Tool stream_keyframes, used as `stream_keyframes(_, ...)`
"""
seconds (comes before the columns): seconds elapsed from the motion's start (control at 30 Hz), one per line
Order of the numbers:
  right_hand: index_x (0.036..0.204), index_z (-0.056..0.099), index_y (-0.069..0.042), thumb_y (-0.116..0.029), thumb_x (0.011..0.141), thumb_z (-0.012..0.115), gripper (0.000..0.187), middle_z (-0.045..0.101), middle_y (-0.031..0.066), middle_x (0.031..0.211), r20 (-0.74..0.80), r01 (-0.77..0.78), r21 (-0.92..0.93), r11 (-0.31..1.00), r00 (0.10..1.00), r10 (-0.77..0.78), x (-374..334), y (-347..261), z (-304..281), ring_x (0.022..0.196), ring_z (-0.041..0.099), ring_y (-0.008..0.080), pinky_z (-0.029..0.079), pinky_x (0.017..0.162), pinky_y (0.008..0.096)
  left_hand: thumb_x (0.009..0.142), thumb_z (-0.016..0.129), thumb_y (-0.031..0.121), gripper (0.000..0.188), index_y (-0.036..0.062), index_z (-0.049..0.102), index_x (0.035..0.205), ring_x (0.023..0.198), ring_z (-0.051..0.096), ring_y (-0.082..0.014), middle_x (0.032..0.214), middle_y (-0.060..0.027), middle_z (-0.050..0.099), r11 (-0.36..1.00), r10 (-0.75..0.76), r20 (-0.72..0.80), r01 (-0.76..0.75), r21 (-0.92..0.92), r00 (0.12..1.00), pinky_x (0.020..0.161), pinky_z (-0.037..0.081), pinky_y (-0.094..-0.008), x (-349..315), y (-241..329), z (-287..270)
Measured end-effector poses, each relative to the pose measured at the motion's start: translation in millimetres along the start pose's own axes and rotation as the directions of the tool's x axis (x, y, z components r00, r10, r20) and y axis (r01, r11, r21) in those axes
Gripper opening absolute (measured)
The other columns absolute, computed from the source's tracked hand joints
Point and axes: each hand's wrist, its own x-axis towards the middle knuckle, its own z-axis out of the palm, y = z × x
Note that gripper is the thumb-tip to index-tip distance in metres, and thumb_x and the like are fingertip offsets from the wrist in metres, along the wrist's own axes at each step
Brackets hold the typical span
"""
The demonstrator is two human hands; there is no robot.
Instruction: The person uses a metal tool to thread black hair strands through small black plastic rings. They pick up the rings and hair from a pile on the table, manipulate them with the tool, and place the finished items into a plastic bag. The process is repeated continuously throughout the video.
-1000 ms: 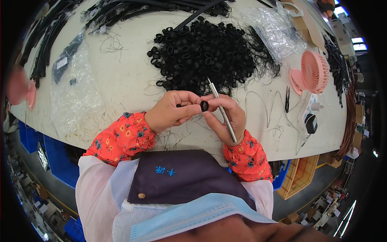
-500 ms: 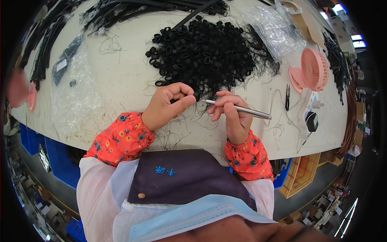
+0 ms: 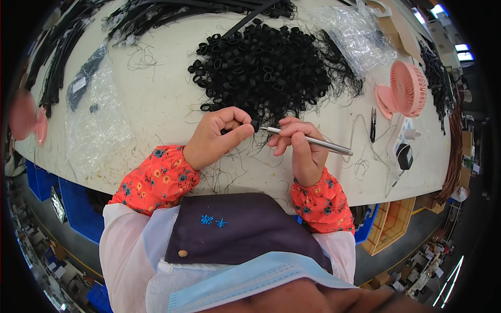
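Observation:
My left hand [image 3: 216, 135] is closed, pinching a small black loop [image 3: 254, 125] between thumb and forefinger. The fingers hide part of the loop. In my right hand [image 3: 303, 146] is a slim silver pen-shaped tool [image 3: 327, 145], gripped like a pencil. Its pointed tip lies close beside the loop; whether it touches cannot be made out. Just beyond both hands rises a large heap of black loops [image 3: 261, 68], with loose black threads hanging from its near side.
Black straps [image 3: 203, 13] lie along the far edge. Clear plastic bags [image 3: 99, 125] rest at left and far right. A pink fan [image 3: 407, 88], black-handled snips [image 3: 372, 125] and a power strip [image 3: 399, 136] stand on the right. Blue bins [image 3: 78, 208] sit below the table.
The tool's tip has shifted very slightly left, toward the loop. Both hands otherwise keep nearly the same place and grip.

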Motion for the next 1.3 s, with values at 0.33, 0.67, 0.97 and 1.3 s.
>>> stream_keyframes(0.33, 0.111, 0.055, 0.002, -0.014, 0.099, 0.05, 0.021, 0.064, 0.0097, 0.088, -0.11, -0.174, -0.128, 0.976, 0.981, 0.16, 0.8, -5.7, 14.2, 0.084, 0.06, 0.0124, 0.046, 0.073, 0.0244, 0.093, 0.062, 0.017, 0.015, 0.0048, 0.056, 0.1, 0.049, 0.037, 0.0002, 0.062, 0.0075, 0.05, 0.993, -0.037, 0.071, 0.045, -0.11, 0.997, 0.045, 0.028, -0.0184, 1.6, -2.2, -0.3)
stream_keyframes(0.67, 0.103, 0.06, 0.002, -0.016, 0.1, 0.046, 0.023, 0.06, 0.0079, 0.077, -0.023, -0.03, 0.022, 0.999, 0.999, 0.031, -0.9, 0.0, 2.8, 0.065, 0.058, 0.0115, 0.044, 0.066, 0.0258, 0.092, 0.062, 0.017, 0.015, 0.0052, 0.057, 0.1, 0.05, 0.036, 0.0018, 0.061, 0.0092, 0.049, 0.995, -0.032, 0.016, 0.033, -0.092, 0.999, 0.045, 0.028, -0.0174, 0.5, -1.5, -0.4)
stream_keyframes(0.97, 0.103, 0.059, 0.002, -0.017, 0.1, 0.046, 0.024, 0.059, 0.0085, 0.078, -0.034, -0.027, 0.03, 0.999, 0.999, 0.028, -1.6, 0.6, 2.3, 0.067, 0.059, 0.0118, 0.045, 0.066, 0.0261, 0.092, 0.062, 0.017, 0.013, 0.0059, 0.058, 0.098, 0.051, 0.035, 0.0019, 0.059, 0.0102, 0.047, 0.998, -0.026, 0.022, 0.027, -0.048, 0.999, 0.046, 0.028, -0.0174, 0.8, -2.2, 0.0)
stream_keyframes(1.3, 0.105, 0.056, 0.003, -0.018, 0.101, 0.044, 0.024, 0.06, 0.0076, 0.074, -0.109, -0.011, 0.074, 0.997, 0.994, 0.019, -4.1, 1.7, 0.0, 0.067, 0.059, 0.0129, 0.047, 0.065, 0.0274, 0.092, 0.056, 0.01, 0.006, 0.007, 0.052, 0.09, 0.043, 0.036, 0.0017, 0.095, -0.0106, 0.068, 0.956, 0.023, -0.071, -0.043, -0.289, 0.997, 0.039, 0.027, -0.0172, 6.3, 8.8, -13.0)
